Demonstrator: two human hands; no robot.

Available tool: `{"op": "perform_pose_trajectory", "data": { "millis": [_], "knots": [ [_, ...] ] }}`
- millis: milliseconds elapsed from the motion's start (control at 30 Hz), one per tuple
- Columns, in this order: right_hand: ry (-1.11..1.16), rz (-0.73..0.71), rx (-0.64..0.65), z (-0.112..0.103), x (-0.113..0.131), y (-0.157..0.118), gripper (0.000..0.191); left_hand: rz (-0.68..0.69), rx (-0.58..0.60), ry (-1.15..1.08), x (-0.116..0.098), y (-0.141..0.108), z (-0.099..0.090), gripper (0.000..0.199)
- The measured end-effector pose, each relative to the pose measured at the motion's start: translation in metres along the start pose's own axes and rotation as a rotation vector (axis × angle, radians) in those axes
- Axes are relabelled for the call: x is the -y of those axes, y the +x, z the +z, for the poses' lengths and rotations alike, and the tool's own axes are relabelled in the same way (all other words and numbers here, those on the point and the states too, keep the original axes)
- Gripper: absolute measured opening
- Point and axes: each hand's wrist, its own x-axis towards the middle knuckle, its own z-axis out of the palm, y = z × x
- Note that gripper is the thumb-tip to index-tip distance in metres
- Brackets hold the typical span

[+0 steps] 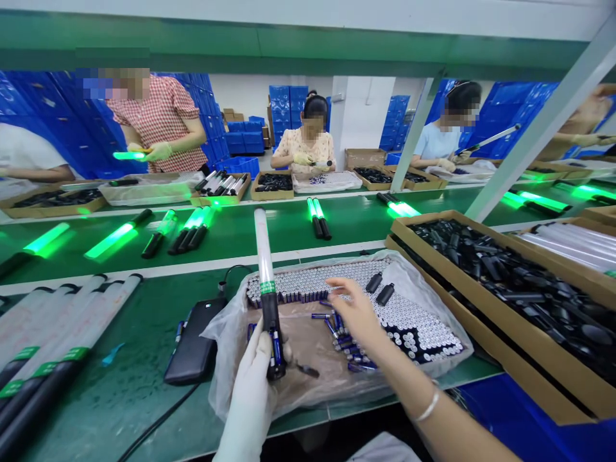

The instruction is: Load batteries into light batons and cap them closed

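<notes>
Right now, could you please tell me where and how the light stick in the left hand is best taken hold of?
Probably by its pale tube, from the right, where the right hand hovers: the tube rises free, while the gloved left hand holds the black handle, whose open side shows batteries.

No text can be read for sure on the stick [262,247] in your left hand [253,362] — its green label [267,287] carries pale marks that look like print, too small and blurred to make out as letters or numbers. The green bands [76,353] on the sticks to your left [103,314] give you no legible word either, and any print on the blue batteries [355,351] before you is too small to tell. On the black device [195,340] — no brand you can make out.
</notes>
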Motion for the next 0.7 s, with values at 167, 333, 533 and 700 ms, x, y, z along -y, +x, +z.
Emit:
{"op": "perform_pose_trajectory", "data": {
  "millis": [167,333,533,700],
  "knots": [
    [-0.524,0.015,-0.190,-0.095,-0.042,0.018,0.041,-0.049,0.089,-0.103,-0.004,-0.003,0.015,0.058],
    [-0.727,0.055,-0.128,-0.118,-0.065,0.020,0.048,-0.160,0.162,-0.090,0.002,-0.002,0.027,0.044],
    [-0.439,-0.069,-0.271,-0.086,-0.022,0.000,0.037,-0.214,0.199,-0.007,-0.001,-0.007,0.028,0.057],
    [-0.101,-0.199,0.050,-0.013,0.034,-0.037,0.017,-0.291,0.028,0.045,0.000,-0.012,0.027,0.068]
  ]
}}
